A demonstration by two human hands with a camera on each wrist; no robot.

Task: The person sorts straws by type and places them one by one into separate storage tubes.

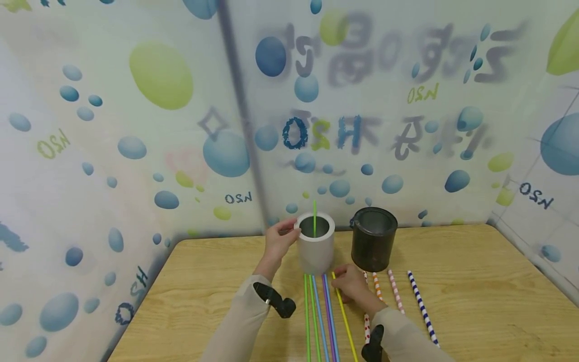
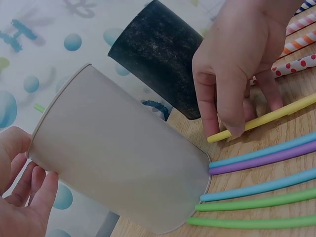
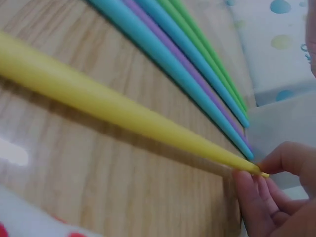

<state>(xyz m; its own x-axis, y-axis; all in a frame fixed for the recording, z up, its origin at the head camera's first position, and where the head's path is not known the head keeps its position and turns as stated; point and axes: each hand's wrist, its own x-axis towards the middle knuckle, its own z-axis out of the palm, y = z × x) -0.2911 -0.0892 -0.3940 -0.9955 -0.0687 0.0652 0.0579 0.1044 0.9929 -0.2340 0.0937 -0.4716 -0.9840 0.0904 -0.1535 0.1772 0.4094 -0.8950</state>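
My left hand [image 1: 278, 247] grips the rim of a pale grey cylindrical cup [image 1: 316, 257] that stands upright near the back of the table. One green straw [image 1: 314, 210] stands inside and sticks up past the rim. Beside the cup's base, my right hand [image 1: 355, 285] pinches a yellow straw [image 1: 346, 324] close to its far end. Thumb and fingers meet around that straw's tip [image 3: 262, 174] in the right wrist view. Left of it, several plain straws lie side by side, among them a green straw [image 2: 256, 223], a blue straw [image 2: 261, 183] and a purple straw [image 2: 261, 161].
A black cylindrical container [image 1: 374, 246] stands right of the pale cup. Patterned straws lie to the right: one with red dots [image 1: 367, 329], one orange-striped [image 1: 377, 287], one pink-striped [image 1: 395, 290] and one blue-striped [image 1: 422, 306]. A printed curtain [image 1: 181, 136] hangs behind the wooden table [image 1: 488, 291].
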